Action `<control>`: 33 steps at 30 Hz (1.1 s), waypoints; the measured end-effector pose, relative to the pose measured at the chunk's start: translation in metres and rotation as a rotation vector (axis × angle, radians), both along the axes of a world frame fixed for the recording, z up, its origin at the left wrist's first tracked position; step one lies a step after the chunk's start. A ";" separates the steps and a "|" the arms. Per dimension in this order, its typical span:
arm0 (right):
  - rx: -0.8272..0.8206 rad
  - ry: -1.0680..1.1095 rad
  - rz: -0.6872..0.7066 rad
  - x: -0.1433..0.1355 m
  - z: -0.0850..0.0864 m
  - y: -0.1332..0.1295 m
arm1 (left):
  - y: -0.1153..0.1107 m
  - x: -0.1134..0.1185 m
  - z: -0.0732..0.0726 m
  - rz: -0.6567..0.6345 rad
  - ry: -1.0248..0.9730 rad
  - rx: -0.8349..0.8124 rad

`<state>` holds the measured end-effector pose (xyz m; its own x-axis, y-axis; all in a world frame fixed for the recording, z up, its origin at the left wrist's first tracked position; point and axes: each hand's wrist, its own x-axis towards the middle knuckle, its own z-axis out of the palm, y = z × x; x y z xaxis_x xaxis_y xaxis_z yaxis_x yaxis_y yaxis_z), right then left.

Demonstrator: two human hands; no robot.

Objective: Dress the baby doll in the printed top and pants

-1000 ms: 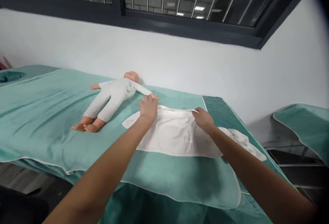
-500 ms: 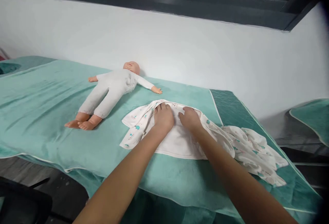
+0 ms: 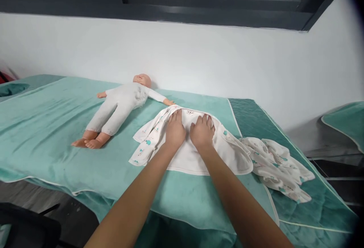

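A white baby shirt [image 3: 187,160] with teal prints lies spread on the green-covered bed, its plain inside facing up and a small label near the neckline. My left hand [image 3: 175,129] rests flat on its left half, fingers stretched toward the collar. On the right half lies my right hand [image 3: 202,131], palm down with its fingers somewhat apart. Neither hand grips the cloth. Beyond and to the left, a baby doll [image 3: 122,100] in a white body suit lies on its back, one hand close to the shirt's collar edge.
A crumpled printed baby garment [image 3: 278,168] lies at the right beside the shirt. The green bed cover [image 3: 57,126] runs along a white wall [image 3: 182,58] below a barred window. A dark chair [image 3: 28,225] stands at the lower left.
My right hand has moved onto the shirt's right half and its fingers have spread out. My left hand's fingers have straightened. The shirt's right side lies more open, and the camera view has shifted.
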<state>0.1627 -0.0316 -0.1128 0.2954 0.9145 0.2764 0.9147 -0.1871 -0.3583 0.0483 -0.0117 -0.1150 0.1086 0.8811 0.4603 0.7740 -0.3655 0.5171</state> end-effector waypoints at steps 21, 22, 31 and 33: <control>0.127 -0.191 0.233 0.044 -0.008 0.045 | 0.036 0.003 0.006 0.148 0.216 -0.159; 0.118 -0.199 0.238 0.045 -0.010 0.048 | 0.040 0.006 0.006 0.149 0.229 -0.173; 0.036 -0.106 0.234 0.047 -0.022 0.058 | 0.054 0.007 -0.006 0.188 0.262 -0.153; 0.063 -0.096 0.248 0.047 -0.022 0.058 | 0.051 0.007 -0.006 0.223 0.254 -0.119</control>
<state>0.2096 0.0261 -0.1344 0.0346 0.9359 0.3506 0.9601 0.0663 -0.2717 0.0552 0.0394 -0.1210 0.0050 0.9417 0.3364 0.9372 -0.1217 0.3268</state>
